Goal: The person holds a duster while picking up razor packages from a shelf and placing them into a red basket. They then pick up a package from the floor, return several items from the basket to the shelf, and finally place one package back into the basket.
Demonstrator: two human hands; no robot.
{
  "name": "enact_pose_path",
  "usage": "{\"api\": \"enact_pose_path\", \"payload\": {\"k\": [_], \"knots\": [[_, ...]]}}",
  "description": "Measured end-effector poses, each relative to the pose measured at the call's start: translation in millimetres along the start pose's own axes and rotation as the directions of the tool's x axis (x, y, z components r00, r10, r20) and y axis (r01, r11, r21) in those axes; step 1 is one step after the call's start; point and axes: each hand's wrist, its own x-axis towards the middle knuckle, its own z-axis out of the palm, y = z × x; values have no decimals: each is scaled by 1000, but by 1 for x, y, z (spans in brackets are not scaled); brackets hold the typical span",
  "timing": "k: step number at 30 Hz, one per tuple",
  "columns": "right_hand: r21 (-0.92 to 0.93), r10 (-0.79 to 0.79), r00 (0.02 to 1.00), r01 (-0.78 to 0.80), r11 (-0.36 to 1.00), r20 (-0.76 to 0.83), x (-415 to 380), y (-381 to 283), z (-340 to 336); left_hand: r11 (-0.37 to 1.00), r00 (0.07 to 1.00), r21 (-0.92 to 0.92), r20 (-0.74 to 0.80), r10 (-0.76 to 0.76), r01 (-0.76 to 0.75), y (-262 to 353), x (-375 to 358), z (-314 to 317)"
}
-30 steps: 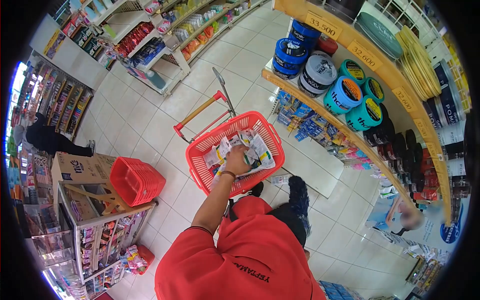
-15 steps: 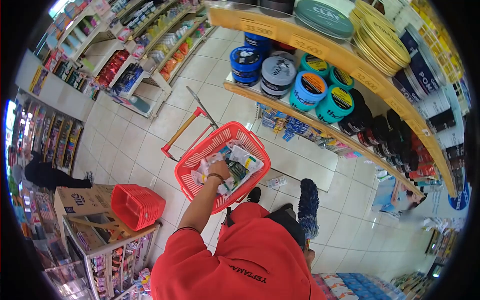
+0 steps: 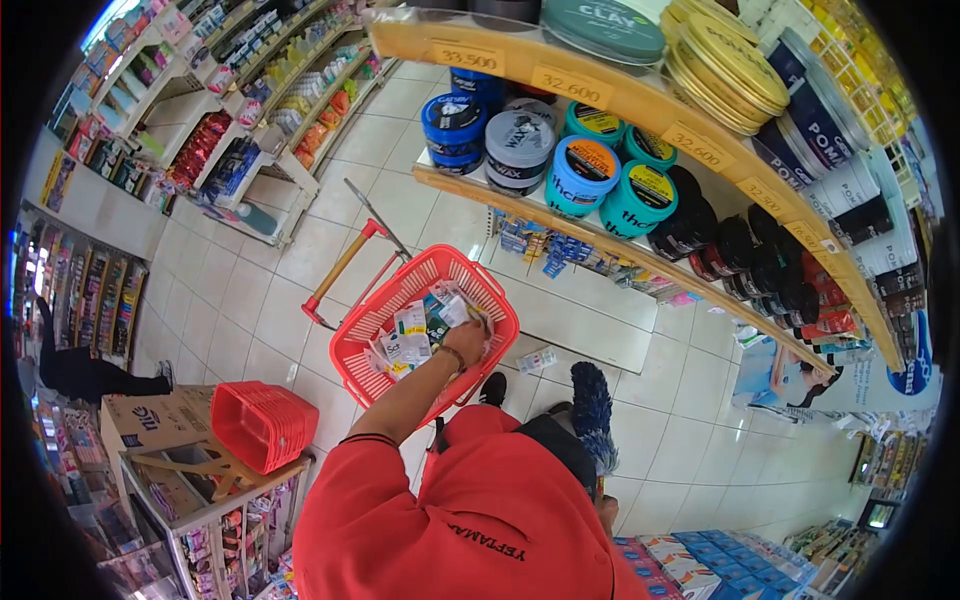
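My left hand (image 3: 466,341), with a bracelet at the wrist, reaches down into a red plastic basket (image 3: 352,372) at the right side of the small packets inside. Its fingers are partly hidden among them, so their grip is unclear. White and green packets (image 3: 405,345) lie to the left of this hand. Low beside my red shirt, my right hand (image 3: 607,512) is closed round the handle of a duster (image 3: 594,415) with dark blue bristles, held upright.
Shelves with hair product jars (image 3: 583,172) stand at the upper right. Stacked red baskets (image 3: 264,425) sit on a rack beside a cardboard box (image 3: 155,415) at the left. A small packet (image 3: 537,360) lies on the floor. Another person (image 3: 85,372) is at the far left.
My left hand has moved from the left-middle of the basket to its right side, uncovering white packets. The whole view has shifted slightly, with basket and shelves now further left.
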Motion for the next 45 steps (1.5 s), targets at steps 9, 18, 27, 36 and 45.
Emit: {"api": "enact_pose_path", "payload": {"k": [9, 18, 27, 36, 45], "knots": [[160, 75, 997, -74, 984, -3, -12, -1, 20, 852, 831, 394, 294, -473, 346, -15, -68, -62], [118, 113, 993, -114, 986, 16, 5, 2, 30, 952, 903, -122, -301, -306, 282, 54, -58, -65], [261, 3, 966, -73, 962, 257, 65, 16, 69, 910, 991, -413, 134, 30, 28, 152, -43, 96], [-377, -40, 986, 98, 921, 159, 66, 3, 138, 797, 797, -309, 511, -321, 519, 85, 44, 390], [-395, 211, 959, -123, 910, 188, 36, 80, 236, 951, 834, 73, 464, -299, 300, 12, 160, 596]]}}
